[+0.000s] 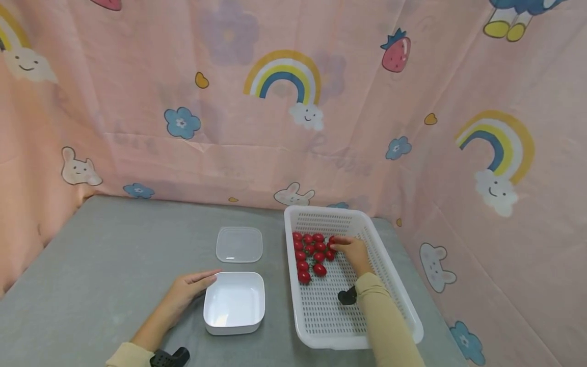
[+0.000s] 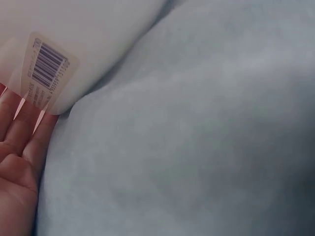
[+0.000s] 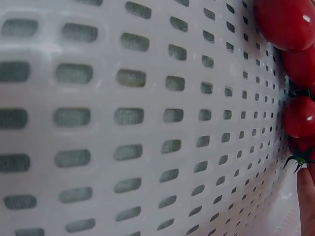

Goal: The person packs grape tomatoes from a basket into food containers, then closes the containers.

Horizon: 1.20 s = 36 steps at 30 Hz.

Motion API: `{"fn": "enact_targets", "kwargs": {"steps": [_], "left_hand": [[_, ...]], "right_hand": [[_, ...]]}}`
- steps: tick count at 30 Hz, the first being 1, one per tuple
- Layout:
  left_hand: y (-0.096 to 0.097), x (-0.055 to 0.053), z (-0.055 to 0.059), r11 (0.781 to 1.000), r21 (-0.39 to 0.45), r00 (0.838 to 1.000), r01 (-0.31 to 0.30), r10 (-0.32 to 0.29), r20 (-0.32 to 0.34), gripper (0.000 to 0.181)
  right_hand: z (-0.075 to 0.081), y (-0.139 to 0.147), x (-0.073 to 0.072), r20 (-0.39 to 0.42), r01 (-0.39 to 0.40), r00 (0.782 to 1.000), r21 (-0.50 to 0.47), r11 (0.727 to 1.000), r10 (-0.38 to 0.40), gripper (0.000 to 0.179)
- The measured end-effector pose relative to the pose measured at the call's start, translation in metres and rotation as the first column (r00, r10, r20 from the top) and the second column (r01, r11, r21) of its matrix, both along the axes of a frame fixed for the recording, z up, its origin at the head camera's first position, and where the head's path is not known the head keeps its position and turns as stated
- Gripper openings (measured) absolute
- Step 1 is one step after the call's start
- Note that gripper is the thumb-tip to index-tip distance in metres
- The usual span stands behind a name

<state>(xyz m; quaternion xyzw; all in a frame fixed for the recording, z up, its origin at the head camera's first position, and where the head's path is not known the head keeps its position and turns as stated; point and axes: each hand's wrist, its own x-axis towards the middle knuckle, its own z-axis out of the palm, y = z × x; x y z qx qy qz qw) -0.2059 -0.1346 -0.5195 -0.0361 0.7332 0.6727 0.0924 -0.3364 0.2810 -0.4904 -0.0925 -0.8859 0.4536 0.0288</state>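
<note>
In the head view a white square plastic box [image 1: 234, 300] stands on the grey table without its lid. My left hand [image 1: 185, 291] reaches to its upper left corner with fairly straight fingers. A barcode label [image 2: 47, 66] shows on the box's side in the left wrist view, with the fingertips against the wall beside it. Several red cherry tomatoes [image 1: 319, 269] lie in the left part of a white perforated basket [image 1: 339, 321]. Over their right edge, my right hand [image 1: 353, 251] pinches one cherry tomato [image 1: 330, 245] between thumb and fingers. Green stems [image 3: 298, 160] show in the right wrist view.
A translucent lid [image 1: 239, 244] lies flat on the table behind the box. The grey tabletop [image 1: 114, 255] extends to the left. A pink printed curtain [image 1: 220, 163] hangs behind and along the right side. Black wrist straps [image 1: 169, 358] are worn on both arms.
</note>
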Motion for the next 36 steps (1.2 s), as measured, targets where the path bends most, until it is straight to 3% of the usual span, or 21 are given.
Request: {"fn": "enact_targets", "kwargs": {"steps": [10, 19, 28, 36], "left_hand": [[0.0, 0.0, -0.002, 1.0, 0.001, 1.0, -0.012, 0.012, -0.003, 0.042], [0.001, -0.003, -0.007, 0.999, -0.016, 0.999, -0.051, 0.051, 0.011, 0.042], [0.004, -0.002, -0.004, 0.999, 0.023, 0.999, -0.047, 0.047, 0.006, 0.042], [0.004, -0.002, -0.006, 0.999, 0.017, 0.999, -0.038, 0.038, -0.009, 0.042]], "right_hand": [[-0.006, -0.001, -0.003, 0.004, -0.006, 1.0, 0.021, 1.0, 0.006, 0.035], [0.0, -0.002, 0.0, 0.02, 0.006, 1.0, 0.102, 0.995, -0.008, 0.037], [0.033, -0.01, 0.007, -0.025, 0.031, 0.999, 0.046, 0.998, -0.03, 0.041], [0.062, -0.041, 0.026, -0.028, -0.006, 1.0, -0.077, 0.997, 0.004, 0.045]]}}
